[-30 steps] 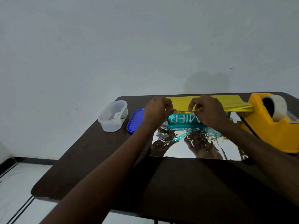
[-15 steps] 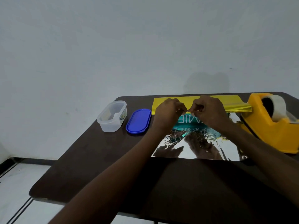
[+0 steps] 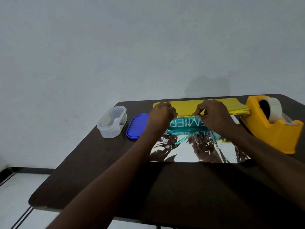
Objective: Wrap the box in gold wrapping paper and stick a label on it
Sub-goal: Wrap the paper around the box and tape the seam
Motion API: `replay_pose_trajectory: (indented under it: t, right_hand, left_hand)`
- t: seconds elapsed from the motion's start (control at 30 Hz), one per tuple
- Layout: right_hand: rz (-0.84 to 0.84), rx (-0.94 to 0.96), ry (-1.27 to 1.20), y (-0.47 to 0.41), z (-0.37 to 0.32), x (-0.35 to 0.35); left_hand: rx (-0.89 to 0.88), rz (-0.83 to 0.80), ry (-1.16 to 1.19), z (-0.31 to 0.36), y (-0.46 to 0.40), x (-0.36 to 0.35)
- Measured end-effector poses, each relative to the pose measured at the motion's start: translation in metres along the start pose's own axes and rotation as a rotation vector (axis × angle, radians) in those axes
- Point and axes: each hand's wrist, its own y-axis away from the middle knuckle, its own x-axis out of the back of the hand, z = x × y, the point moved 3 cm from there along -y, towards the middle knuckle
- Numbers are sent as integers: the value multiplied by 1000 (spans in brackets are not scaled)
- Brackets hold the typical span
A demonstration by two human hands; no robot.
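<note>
On the dark table (image 3: pixel 102 162) the gold wrapping paper (image 3: pixel 198 152) lies spread with its mirror side up, its far flap (image 3: pixel 188 104) raised and showing yellow. The teal box (image 3: pixel 186 128) sits on the sheet near that far edge, its top and front face bare. The wrap looks barely begun: one flap is being drawn over the box, nothing appears taped, and no label is visible. A yellow tape dispenser (image 3: pixel 270 129) stands just right of the paper; a clear tub (image 3: pixel 112 121) and its blue lid (image 3: pixel 137 126) sit to the left. The left hand (image 3: pixel 160 117) and right hand (image 3: pixel 212 115) each pinch the flap's fold above the box.
</note>
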Motion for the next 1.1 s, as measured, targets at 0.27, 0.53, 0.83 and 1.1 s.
replay_pose_trajectory:
  t: [0.27,0.53,0.83,1.1]
  right_hand:
    - [76,-748,-639,47,-9,-12]
    - [50,-1085,-1273,52,-4,-21]
    - [45,-975,-1444,49,9,-34]
    - [51,-877,-1257,36,25,-50]
  left_hand:
    - [316,-4,191,-5,-36,-1]
    - [206,-511,-16,25,-107,-59]
    - [288,-676,-63,15,-116,-67]
    - [363,-692,26,-1,-112,-44]
